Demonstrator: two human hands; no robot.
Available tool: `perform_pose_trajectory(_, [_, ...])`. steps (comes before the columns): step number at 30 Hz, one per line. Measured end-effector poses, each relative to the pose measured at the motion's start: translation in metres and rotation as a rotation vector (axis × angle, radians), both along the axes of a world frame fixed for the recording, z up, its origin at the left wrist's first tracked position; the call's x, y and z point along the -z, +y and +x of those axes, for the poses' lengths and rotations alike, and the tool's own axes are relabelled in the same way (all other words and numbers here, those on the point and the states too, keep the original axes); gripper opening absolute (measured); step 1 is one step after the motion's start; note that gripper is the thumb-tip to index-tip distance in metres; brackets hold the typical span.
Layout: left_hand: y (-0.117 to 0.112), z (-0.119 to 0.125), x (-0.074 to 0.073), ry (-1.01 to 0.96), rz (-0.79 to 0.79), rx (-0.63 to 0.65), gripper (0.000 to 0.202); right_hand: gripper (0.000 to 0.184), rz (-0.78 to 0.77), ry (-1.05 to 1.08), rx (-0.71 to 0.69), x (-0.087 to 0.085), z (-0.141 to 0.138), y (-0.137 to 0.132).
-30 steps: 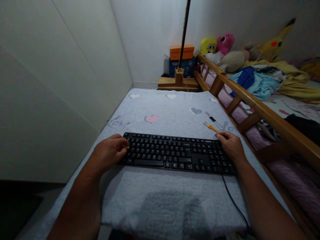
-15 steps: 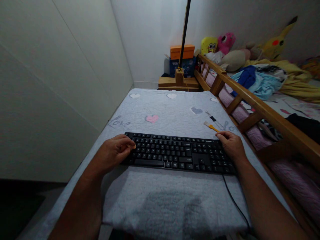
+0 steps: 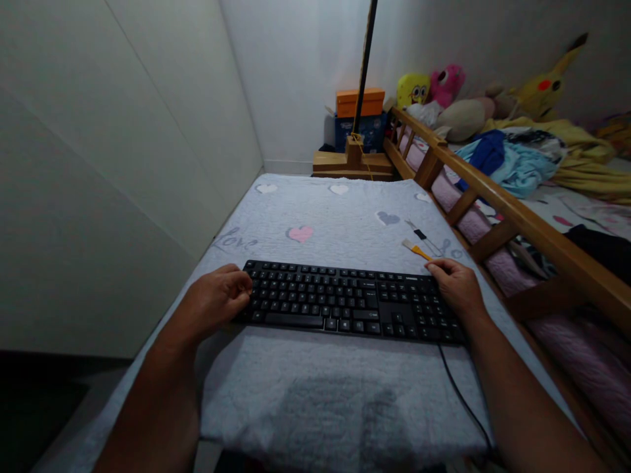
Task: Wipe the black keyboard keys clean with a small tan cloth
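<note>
A black keyboard [image 3: 345,303] lies across a grey cloth with heart prints [image 3: 320,217] that covers a table. My left hand [image 3: 214,303] curls round the keyboard's left end, fingers closed on its edge. My right hand [image 3: 456,287] grips the keyboard's right end, thumb at the far corner. The keyboard's black cable [image 3: 461,394] runs off the near edge by my right forearm. A small brush with an orange handle [image 3: 415,249] and a pair of metal tweezers [image 3: 421,235] lie on the cloth just beyond my right hand.
A white wall runs close along the left. A wooden bed rail [image 3: 493,197] borders the right, with clothes and plush toys [image 3: 444,85] behind it. At the far end stand a wooden base with a dark pole [image 3: 362,79] and an orange box [image 3: 359,102].
My left hand slid right over the keys half a second ago and has drawn back to the keyboard's left edge. My right hand and the keyboard have stayed in place.
</note>
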State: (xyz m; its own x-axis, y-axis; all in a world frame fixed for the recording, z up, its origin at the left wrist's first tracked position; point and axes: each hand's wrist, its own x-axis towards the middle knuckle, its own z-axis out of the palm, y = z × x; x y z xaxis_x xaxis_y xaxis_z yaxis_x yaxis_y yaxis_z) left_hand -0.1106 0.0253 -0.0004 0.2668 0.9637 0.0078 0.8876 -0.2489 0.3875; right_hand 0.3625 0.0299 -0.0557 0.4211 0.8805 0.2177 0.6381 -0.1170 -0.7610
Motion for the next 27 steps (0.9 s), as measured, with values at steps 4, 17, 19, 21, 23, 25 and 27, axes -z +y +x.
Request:
perform_pose_trajectory(4, [0.001,-0.005,0.000,0.075,-0.014,-0.074,0.022,0.030,-0.010,0.013,-0.011,-0.001,0.000,0.000])
perform_pose_trajectory(17, [0.004,-0.022,0.013,0.241,0.047,-0.261,0.017,0.029,0.012,0.014,-0.014,0.003,0.003,0.001])
perform_pose_trajectory(19, [0.003,-0.018,0.011,0.229,0.076,-0.278,0.018,0.029,0.012,0.008,-0.015,0.003,0.003,0.002])
perform_pose_trajectory(21, [0.002,-0.012,0.008,0.171,0.126,-0.264,0.019,0.028,0.019,0.005,-0.019,0.003,0.003,0.002])
perform_pose_trajectory(23, [-0.001,-0.002,0.005,0.044,0.178,-0.204,0.021,0.028,0.028,0.009,-0.018,0.004,0.003,0.002])
perform_pose_trajectory(25, [-0.003,0.010,0.003,-0.123,0.199,-0.104,0.022,0.028,0.027,0.018,-0.011,0.004,0.003,0.002])
perform_pose_trajectory(27, [-0.005,0.023,0.002,-0.244,0.193,0.013,0.023,0.029,0.018,0.023,-0.005,0.004,0.002,0.001])
